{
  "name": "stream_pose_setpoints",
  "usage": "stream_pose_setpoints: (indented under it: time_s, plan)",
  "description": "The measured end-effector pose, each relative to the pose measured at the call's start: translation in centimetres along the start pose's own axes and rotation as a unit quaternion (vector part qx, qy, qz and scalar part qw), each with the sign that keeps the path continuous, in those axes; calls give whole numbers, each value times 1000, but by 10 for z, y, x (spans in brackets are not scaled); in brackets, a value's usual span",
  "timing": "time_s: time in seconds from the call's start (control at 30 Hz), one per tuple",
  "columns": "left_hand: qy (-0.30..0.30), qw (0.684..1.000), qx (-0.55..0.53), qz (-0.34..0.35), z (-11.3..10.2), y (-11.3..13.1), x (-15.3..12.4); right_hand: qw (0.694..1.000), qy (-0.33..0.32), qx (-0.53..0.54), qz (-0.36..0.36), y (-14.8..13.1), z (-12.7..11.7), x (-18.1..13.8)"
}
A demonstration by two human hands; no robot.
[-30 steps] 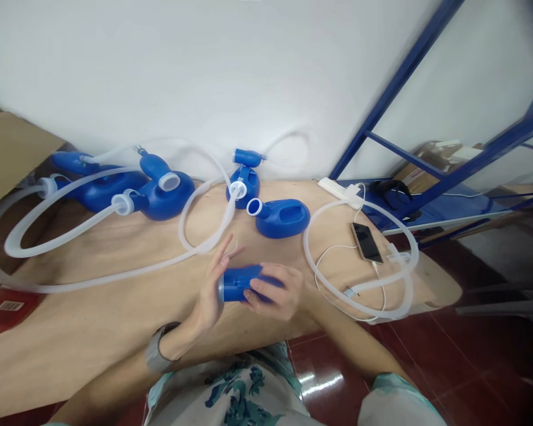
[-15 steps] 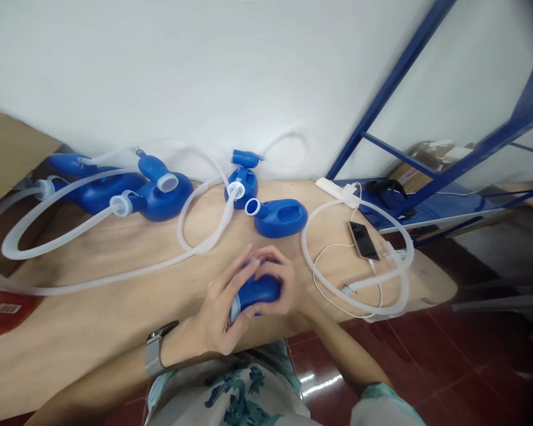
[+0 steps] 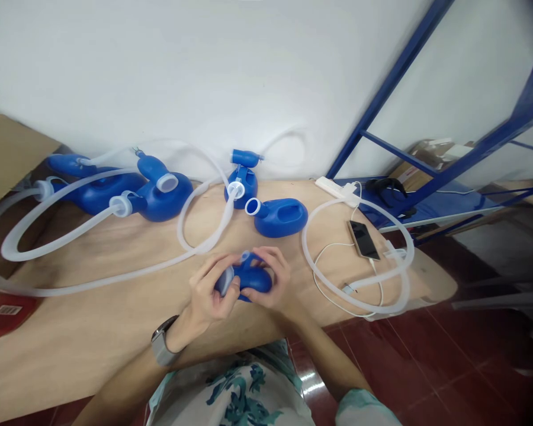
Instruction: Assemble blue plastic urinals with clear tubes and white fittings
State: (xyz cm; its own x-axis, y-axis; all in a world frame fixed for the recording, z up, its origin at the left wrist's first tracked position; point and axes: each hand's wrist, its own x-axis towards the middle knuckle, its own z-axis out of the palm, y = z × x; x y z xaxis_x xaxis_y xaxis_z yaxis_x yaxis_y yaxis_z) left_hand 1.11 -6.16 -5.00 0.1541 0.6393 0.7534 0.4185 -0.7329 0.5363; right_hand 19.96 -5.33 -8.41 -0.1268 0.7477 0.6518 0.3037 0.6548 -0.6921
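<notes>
Between my two hands, just above the front part of the table, is a blue urinal funnel (image 3: 254,278) with a rounded body and a pale rim. My left hand (image 3: 215,284) closes around its rimmed end. The rounded end is gripped by my right hand (image 3: 273,275). A small pale-tipped spout stands up from the funnel's far side. Past my hands lies a blue urinal bottle (image 3: 281,228) on its side, its white-rimmed mouth pointing left. Behind it is another blue urinal bottle (image 3: 241,177) with a clear tube at its mouth and a blue funnel on top.
More blue urinal bottles (image 3: 171,204) with looped clear tubes (image 3: 128,278) lie at the left, beside a cardboard box (image 3: 13,148). On the right are a coiled clear tube (image 3: 311,254), a phone (image 3: 363,239) on a cable, and a power strip (image 3: 333,188). A blue metal rack (image 3: 391,83) stands beyond.
The funnel has turned in my hands and shifted slightly left, bringing its spout into view. My left hand has moved left onto the rim. The bottles and tubes have stayed put.
</notes>
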Motion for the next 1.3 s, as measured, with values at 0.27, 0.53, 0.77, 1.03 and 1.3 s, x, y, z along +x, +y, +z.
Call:
stream_pose_setpoints:
  time_s: [0.27,0.53,0.77,1.03,1.3]
  plan:
    - [-34,999,26,8,-1,0,3,993,-40,-66,-94,3,-7,7]
    - [-75,996,58,7,-3,2,10,989,-60,-119,-69,2,-11,2]
    - [-156,987,49,-15,-3,-6,10,980,-55,-175,-80,12,-8,-3]
    - [-210,976,-24,-48,-1,-10,13,979,-61,-177,-84,17,-16,-5]
    - [-271,949,-43,-154,3,-36,-6,948,-143,-280,-52,24,-16,1]
